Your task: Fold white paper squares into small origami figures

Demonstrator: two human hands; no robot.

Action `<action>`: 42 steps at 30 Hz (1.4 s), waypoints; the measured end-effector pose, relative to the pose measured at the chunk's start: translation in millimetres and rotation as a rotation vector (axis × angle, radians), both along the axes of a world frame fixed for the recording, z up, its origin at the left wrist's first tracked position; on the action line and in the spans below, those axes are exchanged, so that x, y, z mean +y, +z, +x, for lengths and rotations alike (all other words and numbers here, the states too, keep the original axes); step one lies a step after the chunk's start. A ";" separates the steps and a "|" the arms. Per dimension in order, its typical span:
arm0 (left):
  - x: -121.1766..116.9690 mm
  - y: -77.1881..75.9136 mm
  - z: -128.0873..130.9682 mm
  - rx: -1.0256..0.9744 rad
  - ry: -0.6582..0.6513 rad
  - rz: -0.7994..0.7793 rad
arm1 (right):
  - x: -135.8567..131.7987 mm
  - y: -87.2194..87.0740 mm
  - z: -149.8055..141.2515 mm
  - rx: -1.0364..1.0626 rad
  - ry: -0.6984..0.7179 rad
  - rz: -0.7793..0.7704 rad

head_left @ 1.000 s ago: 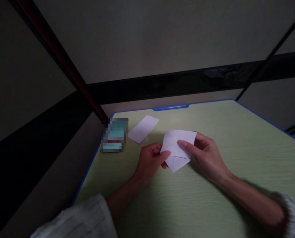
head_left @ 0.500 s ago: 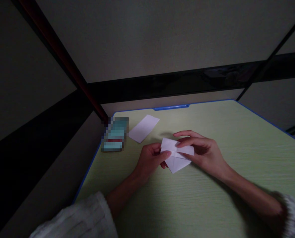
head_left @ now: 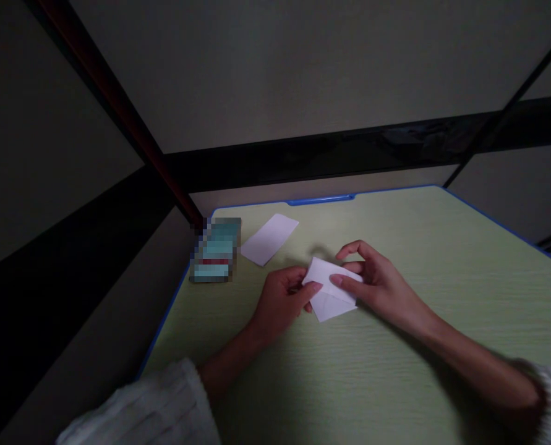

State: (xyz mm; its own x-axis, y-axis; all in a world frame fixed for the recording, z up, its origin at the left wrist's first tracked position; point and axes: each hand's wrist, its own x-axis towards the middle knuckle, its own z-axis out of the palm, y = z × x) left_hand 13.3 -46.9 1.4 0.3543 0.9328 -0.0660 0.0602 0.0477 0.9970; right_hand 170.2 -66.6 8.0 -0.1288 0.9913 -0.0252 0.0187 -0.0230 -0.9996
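A folded piece of white paper is held between both hands above the table, its lower part narrowing to a blunt corner. My left hand pinches its left edge, thumb on top and fingers behind. On the right side, the thumb of my right hand presses flat on the upper folded layer. The right index finger is bent and raised off the paper, while the other right fingers are partly hidden behind it.
The pale green table has a blue rim and a blue handle-like strip at its far edge. A white sheet of paper lies beyond my left hand. Left of it sits a blurred-out teal object. Dark-banded panels stand behind.
My right thumb has come from under the upper flap to on top of it, and the right fingers have moved behind. The flap now lies flatter. The left hand keeps its hold.
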 end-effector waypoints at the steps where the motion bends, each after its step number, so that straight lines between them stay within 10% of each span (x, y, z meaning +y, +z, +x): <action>1: 0.0 0.4 0.1 0.002 -0.002 0.013 | 0.6 0.8 0.0 -0.007 0.030 -0.031; 6: 2.6 -0.4 0.2 -0.029 0.057 0.009 | 2.0 3.7 -2.2 -0.055 0.203 -0.139; 13: 0.6 -3.5 2.8 -0.023 -0.020 -0.117 | -0.7 -0.5 -5.7 -0.038 -0.001 -0.018; 42: -4.5 -1.3 2.8 -0.002 0.050 -0.013 | -4.3 -2.2 -10.8 0.140 0.033 -0.275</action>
State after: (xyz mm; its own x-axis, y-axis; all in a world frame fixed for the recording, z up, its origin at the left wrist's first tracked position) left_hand 16.1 -51.4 0.1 0.3072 0.9484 -0.0780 0.0558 0.0639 0.9964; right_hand 159.4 -70.9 5.7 -0.1823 0.9449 -0.2719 -0.1139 -0.2950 -0.9487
